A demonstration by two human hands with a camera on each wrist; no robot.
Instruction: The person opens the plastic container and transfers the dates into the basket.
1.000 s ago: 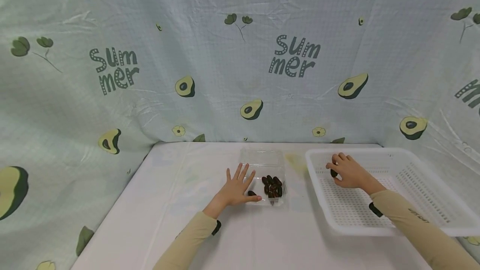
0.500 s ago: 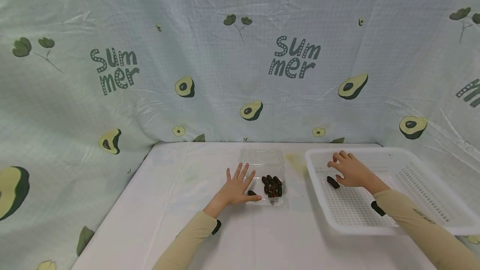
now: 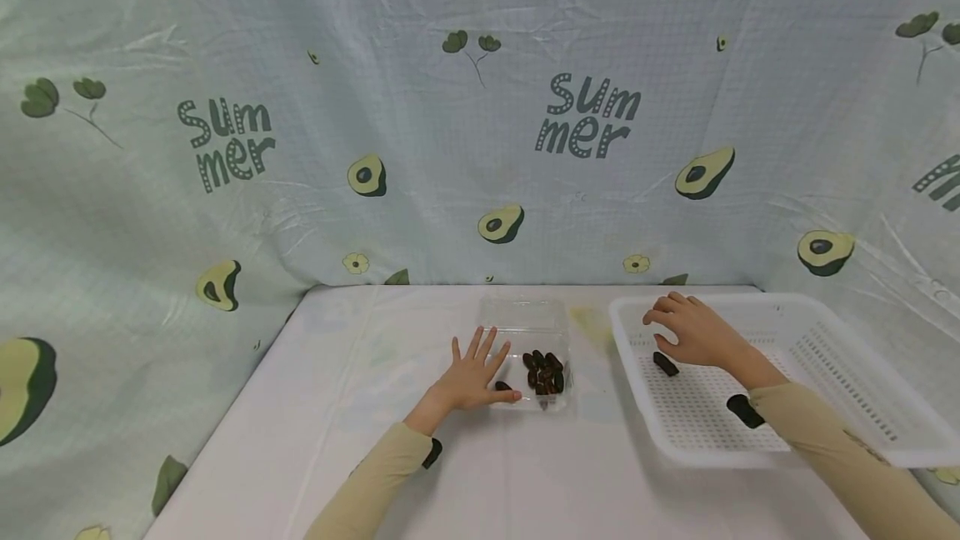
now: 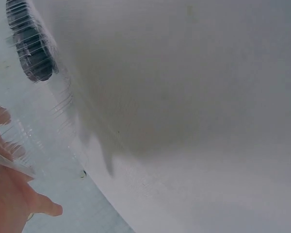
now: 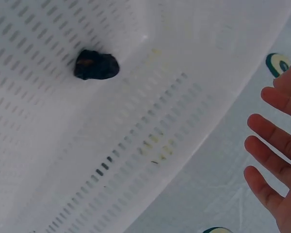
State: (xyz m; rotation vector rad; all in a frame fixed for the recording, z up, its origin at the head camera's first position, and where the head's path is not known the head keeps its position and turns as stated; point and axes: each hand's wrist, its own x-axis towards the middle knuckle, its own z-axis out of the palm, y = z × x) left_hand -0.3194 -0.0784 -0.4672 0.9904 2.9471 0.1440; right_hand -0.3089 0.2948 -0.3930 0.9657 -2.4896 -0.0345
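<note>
A dark brown date lies on the floor of the white perforated basket, near its left wall. Just above it hovers my right hand, fingers loosely bent and holding nothing. In the right wrist view the same date sits in the basket, apart from my fingers. With fingers spread, my left hand rests at the left side of a clear plastic clamshell box. Several dates are bunched at the box's right side, and a single one lies by my left thumb.
The box's lid is folded back behind it. White cloth covers the table. A printed curtain hangs behind the table and along its sides. The basket's raised rim stands between box and date.
My right hand has let go of the date, which now lies on the basket floor. The hand has lifted slightly and its fingers have loosened. My left hand stays put.
</note>
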